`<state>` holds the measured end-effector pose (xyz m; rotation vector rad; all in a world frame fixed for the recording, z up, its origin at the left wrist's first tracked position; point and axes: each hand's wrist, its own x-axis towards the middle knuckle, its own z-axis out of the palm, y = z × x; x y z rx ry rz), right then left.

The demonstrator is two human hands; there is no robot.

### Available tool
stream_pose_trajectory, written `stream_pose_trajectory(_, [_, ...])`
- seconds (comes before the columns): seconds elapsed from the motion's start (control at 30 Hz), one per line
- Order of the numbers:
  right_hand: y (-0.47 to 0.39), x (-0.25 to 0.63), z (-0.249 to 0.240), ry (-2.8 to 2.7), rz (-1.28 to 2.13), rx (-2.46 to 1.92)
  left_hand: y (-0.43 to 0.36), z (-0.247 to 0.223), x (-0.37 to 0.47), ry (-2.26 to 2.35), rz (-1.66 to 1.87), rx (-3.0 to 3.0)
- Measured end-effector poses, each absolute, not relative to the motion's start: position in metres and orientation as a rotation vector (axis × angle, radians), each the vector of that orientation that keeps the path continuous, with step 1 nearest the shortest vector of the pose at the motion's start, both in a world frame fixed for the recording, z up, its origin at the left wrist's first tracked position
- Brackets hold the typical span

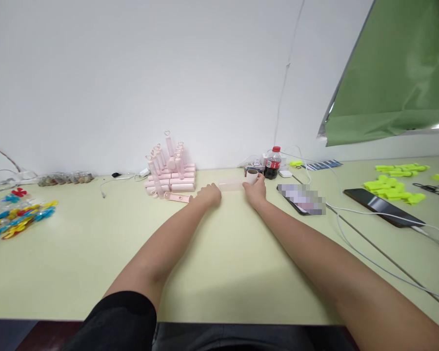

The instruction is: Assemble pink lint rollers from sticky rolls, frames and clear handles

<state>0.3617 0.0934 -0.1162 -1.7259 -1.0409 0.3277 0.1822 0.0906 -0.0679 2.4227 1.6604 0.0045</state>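
Observation:
My right hand (255, 192) is closed around a small white cup-shaped cylinder (252, 179) with a brown top, near the back of the table. Farther left, my left hand (209, 194) rests on the tabletop with its fingers curled; what they hold, if anything, is hidden. Between the two hands lies a pale, see-through pinkish strip or box (231, 184). Just left of my left hand is a pink tube (177, 197) lying on its side. Behind it are a stack of pink cylinders (182, 181) and several upright clear pink tubes (169, 145) with loop tops.
A cola bottle (272, 164) stands right behind my right hand. Two phones, one a dark phone (382, 207) with a white cable (369, 211), lie to the right, near bright yellow pieces (391, 189). Colourful plastic pieces (20, 217) lie at far left. A wall (205, 87) closes off the back.

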Motion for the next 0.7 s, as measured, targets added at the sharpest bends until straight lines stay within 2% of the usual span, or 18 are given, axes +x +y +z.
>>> stream_pose_trajectory(0.2, [0.092,0.362,-0.109,-1.237,0.286,-1.682,0.076,-0.085,0.183,1.802,-0.077,2.305])
stream_pose_trajectory(0.47, [0.095,0.345,-0.082,-1.945,0.385,-1.505,0.072,-0.099,0.170,1.669,-0.074,2.439])
stream_pose_trajectory(0.7, [0.033,0.342,-0.092,-2.134,0.356,-1.442,0.007,-0.096,0.149,1.505,-0.140,2.527])
